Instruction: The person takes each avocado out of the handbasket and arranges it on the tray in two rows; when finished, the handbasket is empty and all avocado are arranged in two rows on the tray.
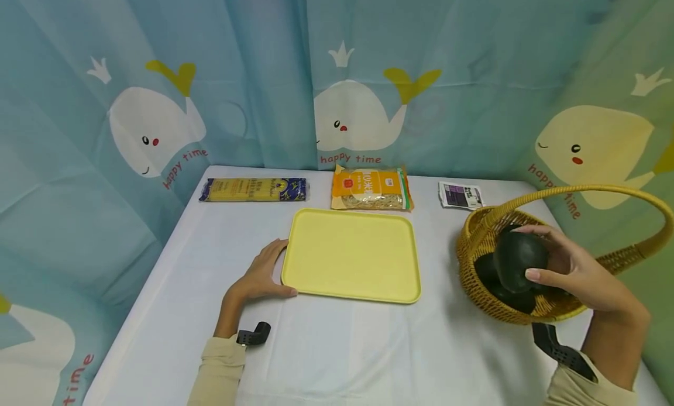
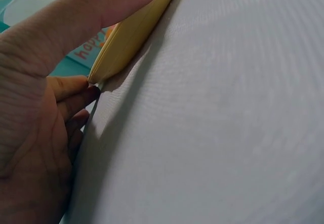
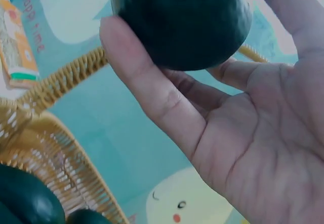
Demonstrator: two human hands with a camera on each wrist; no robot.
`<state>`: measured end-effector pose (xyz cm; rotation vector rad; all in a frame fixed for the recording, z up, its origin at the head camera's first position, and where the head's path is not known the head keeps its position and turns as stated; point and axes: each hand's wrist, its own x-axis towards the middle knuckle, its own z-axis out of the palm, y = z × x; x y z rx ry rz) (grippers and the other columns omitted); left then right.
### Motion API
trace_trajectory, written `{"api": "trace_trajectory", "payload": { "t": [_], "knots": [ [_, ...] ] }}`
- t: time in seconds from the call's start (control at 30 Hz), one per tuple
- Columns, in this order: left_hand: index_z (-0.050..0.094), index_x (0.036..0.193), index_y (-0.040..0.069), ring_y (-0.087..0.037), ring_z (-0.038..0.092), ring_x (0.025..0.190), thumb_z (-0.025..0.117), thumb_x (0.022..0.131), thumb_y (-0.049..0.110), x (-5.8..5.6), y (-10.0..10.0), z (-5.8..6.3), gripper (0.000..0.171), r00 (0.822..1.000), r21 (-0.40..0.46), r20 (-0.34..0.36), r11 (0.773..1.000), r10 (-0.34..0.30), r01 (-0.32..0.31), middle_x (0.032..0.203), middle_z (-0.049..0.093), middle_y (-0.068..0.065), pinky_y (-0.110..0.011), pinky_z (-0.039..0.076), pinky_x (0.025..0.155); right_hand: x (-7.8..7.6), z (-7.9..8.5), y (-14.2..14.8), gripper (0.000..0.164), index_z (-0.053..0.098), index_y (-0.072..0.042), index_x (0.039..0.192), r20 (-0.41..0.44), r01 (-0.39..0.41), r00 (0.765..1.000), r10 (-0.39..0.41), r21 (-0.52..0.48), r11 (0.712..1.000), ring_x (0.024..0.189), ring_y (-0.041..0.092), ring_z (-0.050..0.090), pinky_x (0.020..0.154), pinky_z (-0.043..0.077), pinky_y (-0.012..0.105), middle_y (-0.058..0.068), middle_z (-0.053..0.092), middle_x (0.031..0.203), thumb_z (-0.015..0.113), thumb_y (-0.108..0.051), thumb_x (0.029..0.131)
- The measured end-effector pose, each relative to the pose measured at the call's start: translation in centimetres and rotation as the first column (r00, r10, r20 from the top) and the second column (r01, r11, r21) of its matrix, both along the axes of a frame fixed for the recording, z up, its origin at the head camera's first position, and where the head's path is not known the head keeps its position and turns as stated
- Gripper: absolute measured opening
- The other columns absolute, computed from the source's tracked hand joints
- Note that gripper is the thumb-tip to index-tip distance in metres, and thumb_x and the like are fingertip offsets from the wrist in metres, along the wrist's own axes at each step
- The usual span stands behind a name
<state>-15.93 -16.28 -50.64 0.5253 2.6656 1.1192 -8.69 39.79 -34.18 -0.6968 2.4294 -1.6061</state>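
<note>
My right hand [image 1: 584, 271] grips a dark green, smooth, rounded fruit or vegetable [image 1: 518, 260] over the wicker basket [image 1: 468, 265], thumb on the near side and fingers over the far side. In the right wrist view the dark green piece [image 3: 185, 24] sits against the fingers, raised over the basket. More dark green pieces [image 3: 30, 196] lie inside the basket. My left hand [image 1: 260, 273] holds the yellow tray [image 1: 353, 257] by its near left corner. Its thumb lies at the front edge and its fingertips touch the left side.
Along the table's back edge lie a long yellow and blue packet [image 1: 253, 189], an orange bag of grain-like food [image 1: 371, 189] and a small white and purple packet [image 1: 460, 195]. The basket's tall handle [image 1: 595, 189] arches beyond my right hand. A whale-print curtain [image 1: 268, 72] surrounds the white table.
</note>
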Motion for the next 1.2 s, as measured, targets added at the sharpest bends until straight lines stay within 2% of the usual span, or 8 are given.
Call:
{"api": "trace_trajectory", "payload": {
  "t": [0.2, 0.43, 0.5, 0.67, 0.8, 0.9, 1.07, 1.2],
  "knots": [
    [0.027, 0.154, 0.016, -0.034, 0.014, 0.151, 0.086, 0.057, 0.053, 0.0, 0.1, 0.0, 0.119, 1.000, -0.007, -0.013, 1.000, 0.006, -0.006, 0.161, 0.024, -0.011, -0.062, 0.015, 0.118, -0.2, 0.7, -2.1, 0.069, 0.024, 0.006, 0.145, 0.019, -0.123, 0.992, 0.124, -0.018, 0.992, 0.111, 0.009, 0.059, 0.078, 0.058, 0.029, 0.005, 0.046, 0.134, 0.050, 0.025, 0.084],
    [0.027, 0.154, 0.016, -0.033, 0.014, 0.151, 0.087, 0.057, 0.053, 0.0, 0.0, 0.0, 0.120, 1.000, -0.011, -0.014, 1.000, 0.009, -0.009, 0.161, 0.024, -0.011, -0.062, 0.015, 0.118, -1.7, 0.1, -5.9, 0.069, 0.024, 0.011, 0.143, 0.047, -0.282, 0.956, 0.290, -0.132, 0.950, 0.113, 0.016, 0.061, 0.076, 0.060, 0.038, 0.009, 0.047, 0.135, 0.051, 0.027, 0.081],
    [0.028, 0.154, 0.016, -0.034, 0.015, 0.151, 0.087, 0.057, 0.053, 0.0, -0.1, 0.0, 0.120, 1.000, -0.005, -0.018, 1.000, 0.010, -0.010, 0.161, 0.025, -0.011, -0.063, 0.015, 0.118, -2.3, -0.1, -7.1, 0.068, 0.026, 0.008, 0.143, 0.074, -0.299, 0.948, 0.309, -0.119, 0.947, 0.111, 0.018, 0.062, 0.076, 0.061, 0.040, 0.010, 0.046, 0.135, 0.053, 0.024, 0.083],
    [0.027, 0.154, 0.016, -0.034, 0.015, 0.151, 0.087, 0.057, 0.051, 0.0, -0.1, 0.1, 0.119, 1.000, 0.006, -0.013, 1.000, 0.007, -0.007, 0.161, 0.025, -0.011, -0.063, 0.015, 0.118, -4.5, -1.3, -9.3, 0.064, 0.030, -0.001, 0.143, 0.127, -0.286, 0.949, 0.289, -0.039, 0.957, 0.109, 0.017, 0.063, 0.077, 0.060, 0.038, 0.009, 0.044, 0.136, 0.058, 0.013, 0.088],
    [0.026, 0.155, 0.016, -0.033, 0.015, 0.151, 0.087, 0.058, 0.051, 0.0, -0.3, 0.1, 0.120, 1.000, 0.000, -0.009, 1.000, 0.002, -0.002, 0.162, 0.024, -0.010, -0.062, 0.015, 0.118, -6.6, -3.0, -10.6, 0.059, 0.031, 0.000, 0.141, 0.152, -0.268, 0.950, 0.274, -0.062, 0.961, 0.107, 0.017, 0.063, 0.078, 0.060, 0.039, 0.011, 0.045, 0.133, 0.058, 0.010, 0.090],
    [0.026, 0.155, 0.015, -0.033, 0.016, 0.151, 0.087, 0.059, 0.050, 0.0, -0.4, 0.0, 0.120, 1.000, 0.002, -0.013, 1.000, -0.004, 0.004, 0.162, 0.024, -0.010, -0.062, 0.015, 0.119, -7.9, -4.3, -11.5, 0.058, 0.032, -0.001, 0.141, 0.184, -0.226, 0.954, 0.238, -0.083, 0.971, 0.106, 0.017, 0.064, 0.080, 0.060, 0.039, 0.010, 0.047, 0.131, 0.060, 0.005, 0.091],
    [0.026, 0.155, 0.015, -0.033, 0.016, 0.151, 0.087, 0.059, 0.051, -0.1, -0.5, -0.1, 0.120, 1.000, 0.009, -0.020, 1.000, -0.012, 0.012, 0.161, 0.025, -0.010, -0.060, 0.015, 0.119, -9.7, -6.3, -12.9, 0.059, 0.033, -0.005, 0.142, 0.216, -0.163, 0.960, 0.175, -0.074, 0.984, 0.108, 0.018, 0.064, 0.084, 0.057, 0.034, 0.013, 0.045, 0.133, 0.063, -0.001, 0.091],
    [0.027, 0.154, 0.014, -0.033, 0.017, 0.150, 0.086, 0.058, 0.051, -0.2, -0.5, -0.1, 0.119, 0.999, 0.023, -0.029, 1.000, -0.013, 0.014, 0.161, 0.026, -0.010, -0.061, 0.016, 0.119, -10.9, -7.6, -14.1, 0.061, 0.035, -0.007, 0.142, 0.265, -0.108, 0.957, 0.117, -0.050, 0.993, 0.109, 0.018, 0.062, 0.087, 0.054, 0.032, 0.017, 0.046, 0.133, 0.066, -0.005, 0.091]
  ]
}}
